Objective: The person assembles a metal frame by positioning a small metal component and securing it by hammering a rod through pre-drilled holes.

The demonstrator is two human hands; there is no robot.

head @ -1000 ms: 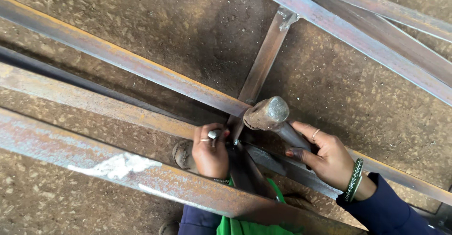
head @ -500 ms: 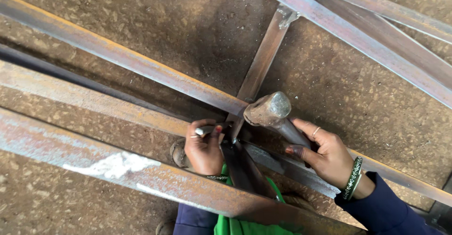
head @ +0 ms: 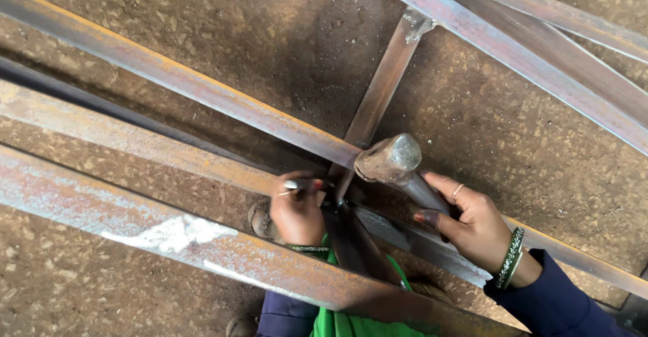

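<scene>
Right hand [head: 472, 225] clamped on hammer [head: 398, 165], head just right of chisel [head: 300, 184] pinched in left hand [head: 297, 212]; handle slanting down-right.

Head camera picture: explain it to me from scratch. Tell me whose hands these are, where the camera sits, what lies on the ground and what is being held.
There is no machine here. A person works with two bare hands, and the camera is worn on that person's head, looking down, so both hands belong to the wearer.

The right hand, with green bangles at the wrist, grips the handle of a hammer; its worn metal head is raised just above a joint in the frame.

The left hand holds a small slim metal tool, perhaps a chisel or punch, with its fingers closed around it beside that same joint.

Below lies a frame of rusty steel bars on a rough earthen floor. A short crossbar joins two of the long bars. Green cloth shows at the bottom edge.
</scene>
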